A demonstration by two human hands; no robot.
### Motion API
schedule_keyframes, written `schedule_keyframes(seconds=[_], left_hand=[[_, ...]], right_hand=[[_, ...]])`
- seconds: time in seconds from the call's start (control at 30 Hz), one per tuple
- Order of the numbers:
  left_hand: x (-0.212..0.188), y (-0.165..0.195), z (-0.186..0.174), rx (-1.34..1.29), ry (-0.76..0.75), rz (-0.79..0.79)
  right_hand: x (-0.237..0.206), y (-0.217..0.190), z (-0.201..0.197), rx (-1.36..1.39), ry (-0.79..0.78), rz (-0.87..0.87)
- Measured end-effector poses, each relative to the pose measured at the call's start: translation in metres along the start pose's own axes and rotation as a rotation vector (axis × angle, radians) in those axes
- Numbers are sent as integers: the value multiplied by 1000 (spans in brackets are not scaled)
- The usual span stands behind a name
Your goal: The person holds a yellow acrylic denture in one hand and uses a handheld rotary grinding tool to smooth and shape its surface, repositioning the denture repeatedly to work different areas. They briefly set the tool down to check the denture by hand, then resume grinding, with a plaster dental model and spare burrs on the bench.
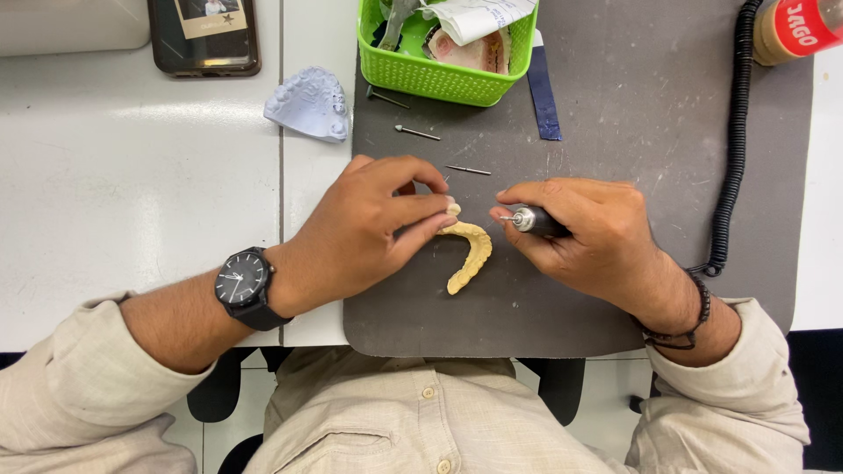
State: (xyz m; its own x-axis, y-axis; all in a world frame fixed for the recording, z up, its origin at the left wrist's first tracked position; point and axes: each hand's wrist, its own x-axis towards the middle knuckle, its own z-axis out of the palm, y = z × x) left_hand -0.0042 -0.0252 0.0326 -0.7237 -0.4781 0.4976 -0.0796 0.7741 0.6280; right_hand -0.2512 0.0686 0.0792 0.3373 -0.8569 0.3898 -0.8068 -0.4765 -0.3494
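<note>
**While our left hand pins one end of the arch, the bur meets it from the right**

While our left hand (369, 230) pinches the upper end of the yellow horseshoe-shaped dental arch (470, 254) between thumb and fingertips, our right hand (584, 235) is wrapped tightly around a dark rotary handpiece (534, 220), its silver nose and bur pointing left at that same end. The arch lies on the grey work mat (615, 114), directly between the two hands, touching the left fingertips; its curve runs from there down toward our body, with the free end nearer us. The bur tip sits just beside the pinched end, so the right hand is the working one and the left the steadying one. Both wrists rest low on the mat, forearms angling inward. Beyond the arch, loose burs (416, 132) lie on the mat, then a green basket (421, 75). Left of the arch, off the mat, a pale blue dental cast (309, 104) sits on the white bench. Right of the arch, a black coiled cord (733, 149) runs along the mat's edge.
</note>
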Motion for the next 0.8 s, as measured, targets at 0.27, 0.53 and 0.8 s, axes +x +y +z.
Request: schedule_keyframes(seconds=[0.27, 0.53, 0.8], left_hand=[[-6, 0, 13, 384, -64, 228], [-8, -3, 17, 311, -68, 222], [-10, -6, 23, 212, -65, 114]], right_hand=[[-1, -1, 1, 5, 12, 3], [-1, -1, 2, -6, -1, -1], [3, -2, 4, -12, -83, 11]])
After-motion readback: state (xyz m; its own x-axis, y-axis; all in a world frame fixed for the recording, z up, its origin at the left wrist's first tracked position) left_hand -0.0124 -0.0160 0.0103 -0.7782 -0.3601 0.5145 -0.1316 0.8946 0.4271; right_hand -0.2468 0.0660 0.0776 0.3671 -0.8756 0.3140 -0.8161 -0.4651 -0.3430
